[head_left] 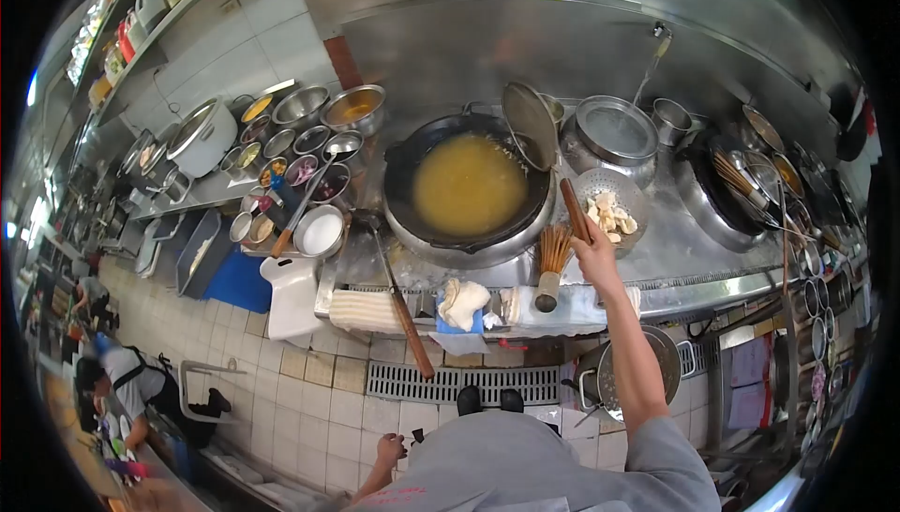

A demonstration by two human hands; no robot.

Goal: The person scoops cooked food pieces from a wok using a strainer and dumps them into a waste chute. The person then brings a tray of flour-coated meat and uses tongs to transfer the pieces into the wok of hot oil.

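Observation:
My right hand (592, 257) is closed around the wooden handle of a round skimmer (531, 126). The skimmer's dark disc is tilted up over the right rim of a wok (403, 184) that holds yellowish liquid (469, 184). Just right of the handle, a perforated strainer (630, 186) holds pale food pieces (611, 216). A bamboo brush (551, 263) stands left of my right wrist. My left hand (390, 449) hangs low beside my body, fingers loosely curled and apart from the stove; nothing shows clearly in it.
A long-handled ladle (398, 301) juts over the stove's front edge. Left are several seasoning bowls (305, 170) and a white stool (292, 298). A cloth (463, 304) lies on the front ledge. A pot (667, 367) stands below my right arm. Another person (141, 381) works at far left.

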